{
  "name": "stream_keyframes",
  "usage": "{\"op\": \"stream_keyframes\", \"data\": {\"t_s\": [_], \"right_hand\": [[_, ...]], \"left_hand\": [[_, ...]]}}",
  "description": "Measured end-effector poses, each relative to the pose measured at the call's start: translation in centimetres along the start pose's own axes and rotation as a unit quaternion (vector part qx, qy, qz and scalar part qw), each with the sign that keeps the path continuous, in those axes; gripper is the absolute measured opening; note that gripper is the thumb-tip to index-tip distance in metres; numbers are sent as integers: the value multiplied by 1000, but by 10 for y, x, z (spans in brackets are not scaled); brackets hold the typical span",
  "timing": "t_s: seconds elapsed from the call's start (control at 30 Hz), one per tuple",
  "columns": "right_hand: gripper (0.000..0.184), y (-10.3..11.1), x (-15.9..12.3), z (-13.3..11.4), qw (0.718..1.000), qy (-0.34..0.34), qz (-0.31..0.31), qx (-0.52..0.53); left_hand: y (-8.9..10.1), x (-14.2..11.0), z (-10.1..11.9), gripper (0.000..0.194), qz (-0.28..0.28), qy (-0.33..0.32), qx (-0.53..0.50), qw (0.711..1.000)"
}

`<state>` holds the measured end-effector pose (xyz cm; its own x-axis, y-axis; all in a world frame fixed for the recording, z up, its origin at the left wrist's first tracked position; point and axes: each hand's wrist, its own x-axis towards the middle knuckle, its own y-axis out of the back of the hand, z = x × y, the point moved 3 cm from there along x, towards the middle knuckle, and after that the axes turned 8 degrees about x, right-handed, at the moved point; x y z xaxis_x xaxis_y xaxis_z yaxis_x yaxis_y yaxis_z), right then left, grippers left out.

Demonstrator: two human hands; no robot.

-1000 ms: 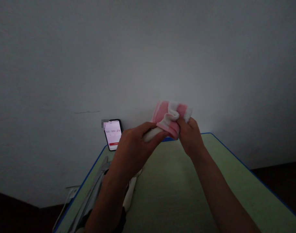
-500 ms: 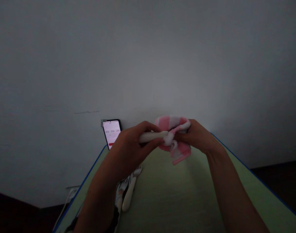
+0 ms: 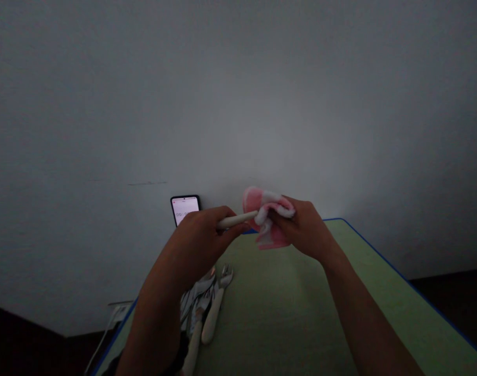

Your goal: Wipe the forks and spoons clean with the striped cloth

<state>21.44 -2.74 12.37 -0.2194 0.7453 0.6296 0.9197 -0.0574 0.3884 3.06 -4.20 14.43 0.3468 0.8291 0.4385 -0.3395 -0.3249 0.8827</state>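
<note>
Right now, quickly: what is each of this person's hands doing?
Left hand: closed, holding a white handle.
Right hand: closed, holding a pink-and-white cloth against the end of that handle.

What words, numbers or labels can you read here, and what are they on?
Phone screen: a row of characters, too small and blurred to read.
Pink-and-white cloth: no text visible.
White utensil handle: no text visible.
</note>
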Motion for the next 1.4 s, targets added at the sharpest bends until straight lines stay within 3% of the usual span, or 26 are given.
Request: {"op": "stream_keyframes", "data": {"t_s": [0.4,0.6,0.97,1.13,1.4], "right_hand": [[16,-8,-1,-5,997,18,58,-48],[19,-6,-1,-3,993,21,96,-70],[18,0,1,1,979,57,172,-90],[20,4,3,2,982,98,132,-89],[18,12,4,1,993,99,46,-51]], "left_hand": [[3,-1,-1,39,-22,1,51,998],[1,-1,7,41,-7,-3,74,997],[-6,0,20,37,-23,-23,48,998],[0,-2,24,39,-44,-33,-1,998],[-4,-3,28,38,-69,-45,-32,996]]}}
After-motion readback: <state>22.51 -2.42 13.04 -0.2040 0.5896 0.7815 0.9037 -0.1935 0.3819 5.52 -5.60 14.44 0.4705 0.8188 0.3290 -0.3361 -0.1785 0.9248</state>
